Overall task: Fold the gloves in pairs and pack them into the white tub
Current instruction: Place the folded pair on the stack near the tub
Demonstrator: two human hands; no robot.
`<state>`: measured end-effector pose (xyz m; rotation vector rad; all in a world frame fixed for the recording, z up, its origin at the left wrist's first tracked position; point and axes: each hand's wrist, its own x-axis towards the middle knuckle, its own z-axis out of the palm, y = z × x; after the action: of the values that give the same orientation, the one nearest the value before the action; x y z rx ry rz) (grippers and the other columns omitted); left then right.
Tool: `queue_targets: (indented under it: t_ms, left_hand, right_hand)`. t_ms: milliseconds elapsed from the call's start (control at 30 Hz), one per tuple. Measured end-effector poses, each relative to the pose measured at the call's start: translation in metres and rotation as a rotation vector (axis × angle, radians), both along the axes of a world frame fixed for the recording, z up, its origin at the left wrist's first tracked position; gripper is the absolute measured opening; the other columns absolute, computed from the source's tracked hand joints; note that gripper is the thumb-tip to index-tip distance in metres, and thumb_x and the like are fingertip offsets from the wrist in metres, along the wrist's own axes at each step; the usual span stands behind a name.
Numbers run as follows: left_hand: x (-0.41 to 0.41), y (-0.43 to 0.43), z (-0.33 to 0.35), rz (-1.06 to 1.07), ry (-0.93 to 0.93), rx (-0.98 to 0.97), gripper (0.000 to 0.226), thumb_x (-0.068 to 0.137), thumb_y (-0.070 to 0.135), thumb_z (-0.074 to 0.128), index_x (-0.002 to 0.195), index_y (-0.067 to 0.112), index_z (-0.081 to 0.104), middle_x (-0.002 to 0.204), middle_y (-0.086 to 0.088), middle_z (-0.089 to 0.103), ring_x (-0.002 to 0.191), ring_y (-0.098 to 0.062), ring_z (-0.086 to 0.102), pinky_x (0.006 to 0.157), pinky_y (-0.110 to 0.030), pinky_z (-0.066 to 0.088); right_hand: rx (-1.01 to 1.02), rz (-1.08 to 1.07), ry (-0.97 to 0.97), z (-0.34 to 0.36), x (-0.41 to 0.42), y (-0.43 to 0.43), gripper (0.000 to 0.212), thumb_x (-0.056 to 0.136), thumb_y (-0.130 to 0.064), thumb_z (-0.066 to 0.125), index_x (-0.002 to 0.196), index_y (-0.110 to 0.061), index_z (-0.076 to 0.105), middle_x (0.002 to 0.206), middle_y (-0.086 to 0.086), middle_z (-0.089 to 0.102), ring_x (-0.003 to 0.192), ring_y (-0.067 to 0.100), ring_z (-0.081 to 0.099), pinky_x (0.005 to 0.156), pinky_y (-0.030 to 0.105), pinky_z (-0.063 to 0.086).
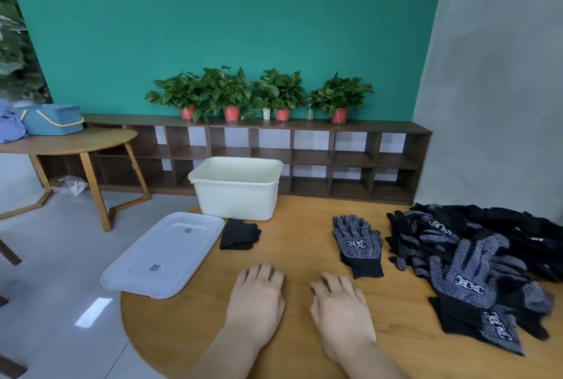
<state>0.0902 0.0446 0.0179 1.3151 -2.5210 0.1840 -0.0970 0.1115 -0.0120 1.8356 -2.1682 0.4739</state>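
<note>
The white tub (236,195) stands empty at the far edge of the round wooden table (304,256). A folded black glove bundle (239,234) lies just in front of it. A flat pair of black gloves with white dots (358,244) lies to the right of centre. A large heap of the same gloves (475,259) covers the table's right side. My left hand (257,293) and my right hand (339,305) rest palm down on the bare wood near me, fingers relaxed, holding nothing.
The tub's translucent lid (164,253) lies upturned at the table's left edge, partly overhanging. Beyond stand a low wooden shelf (259,153) with potted plants (231,95) and a second table (70,141) on the left bearing a blue box (51,119).
</note>
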Motion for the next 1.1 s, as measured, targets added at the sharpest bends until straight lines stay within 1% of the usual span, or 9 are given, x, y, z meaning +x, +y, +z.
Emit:
queue_targets:
  t_ms: [133, 267, 400, 467, 600, 700, 800, 933, 1100]
  left_hand:
    - [-0.026, 0.016, 0.006, -0.013, 0.029, 0.063, 0.044, 0.106, 0.037, 0.035, 0.146, 0.028, 0.05, 0.148, 0.004, 0.045, 0.135, -0.021, 0.044, 0.117, -0.037, 0.032]
    - [-0.036, 0.019, 0.006, -0.036, 0.086, 0.092, 0.045, 0.109, 0.044, 0.033, 0.149, 0.031, 0.047, 0.151, 0.008, 0.042, 0.138, -0.016, 0.04, 0.118, -0.033, 0.029]
    - [-0.034, 0.008, 0.005, -0.016, 0.132, 0.129, 0.046, 0.109, 0.05, 0.033, 0.151, 0.035, 0.046, 0.155, 0.011, 0.04, 0.142, -0.014, 0.038, 0.121, -0.033, 0.029]
    - [-0.029, -0.004, 0.005, 0.024, 0.15, 0.14, 0.047, 0.11, 0.051, 0.033, 0.151, 0.036, 0.047, 0.158, 0.01, 0.039, 0.145, -0.015, 0.037, 0.122, -0.034, 0.029]
    - [-0.012, -0.033, 0.004, 0.112, 0.173, 0.117, 0.051, 0.109, 0.053, 0.033, 0.154, 0.032, 0.047, 0.167, 0.001, 0.036, 0.156, -0.022, 0.029, 0.128, -0.038, 0.021]
    - [0.004, -0.053, 0.0, 0.191, 0.122, 0.07, 0.062, 0.105, 0.056, 0.024, 0.157, 0.029, 0.045, 0.17, -0.004, 0.033, 0.16, -0.026, 0.023, 0.13, -0.044, 0.013]
    - [0.02, -0.068, -0.001, 0.273, 0.103, 0.058, 0.072, 0.1, 0.061, 0.016, 0.154, 0.027, 0.051, 0.167, -0.008, 0.038, 0.157, -0.029, 0.03, 0.129, -0.048, 0.021]
    - [0.028, -0.077, -0.007, 0.267, 0.11, 0.054, 0.063, 0.104, 0.059, 0.028, 0.146, 0.024, 0.06, 0.16, -0.01, 0.049, 0.151, -0.031, 0.042, 0.124, -0.05, 0.034]
    - [0.025, -0.078, -0.011, 0.287, 0.118, 0.011, 0.059, 0.103, 0.057, 0.039, 0.146, 0.024, 0.061, 0.161, -0.011, 0.047, 0.153, -0.034, 0.038, 0.125, -0.053, 0.024]
  right_hand:
    - [0.018, -0.043, 0.006, 0.003, -0.023, 0.011, 0.027, 0.077, -0.032, 0.082, 0.103, -0.029, 0.078, 0.12, 0.0, 0.069, 0.114, 0.026, 0.064, 0.08, 0.042, 0.059]
    - [0.034, -0.061, 0.036, 0.007, -0.047, 0.016, 0.03, 0.088, -0.039, 0.066, 0.115, -0.029, 0.075, 0.13, -0.001, 0.065, 0.125, 0.025, 0.06, 0.09, 0.043, 0.058]
    - [0.059, -0.114, 0.002, 0.015, -0.069, 0.017, 0.034, 0.089, -0.043, 0.067, 0.119, -0.029, 0.075, 0.135, -0.002, 0.063, 0.127, 0.024, 0.059, 0.093, 0.042, 0.057]
    - [0.078, -0.087, -0.003, 0.024, -0.072, 0.014, 0.04, 0.096, -0.043, 0.058, 0.133, -0.03, 0.068, 0.144, -0.004, 0.056, 0.134, 0.022, 0.052, 0.102, 0.041, 0.052]
    - [0.149, 0.06, -0.05, 0.051, -0.059, -0.012, 0.05, 0.107, -0.045, 0.041, 0.156, -0.033, 0.039, 0.167, -0.008, 0.024, 0.152, 0.018, 0.026, 0.122, 0.038, 0.031]
    - [0.185, 0.152, -0.082, 0.069, -0.036, -0.048, 0.057, 0.107, -0.048, 0.043, 0.16, -0.035, 0.03, 0.172, -0.009, 0.01, 0.152, 0.02, 0.024, 0.122, 0.042, 0.032]
    - [0.211, 0.21, -0.078, 0.077, -0.01, -0.087, 0.062, 0.105, -0.048, 0.045, 0.162, -0.036, 0.025, 0.174, -0.009, -0.001, 0.15, 0.024, 0.026, 0.118, 0.046, 0.037]
    - [0.251, 0.259, -0.08, 0.081, 0.017, -0.121, 0.063, 0.106, -0.046, 0.046, 0.163, -0.036, 0.022, 0.174, -0.009, -0.005, 0.151, 0.028, 0.024, 0.117, 0.045, 0.039]
    - [0.195, 0.272, -0.076, 0.087, 0.031, -0.155, 0.067, 0.104, -0.038, 0.05, 0.164, -0.033, 0.02, 0.173, -0.009, -0.016, 0.144, 0.025, 0.032, 0.11, 0.043, 0.046]
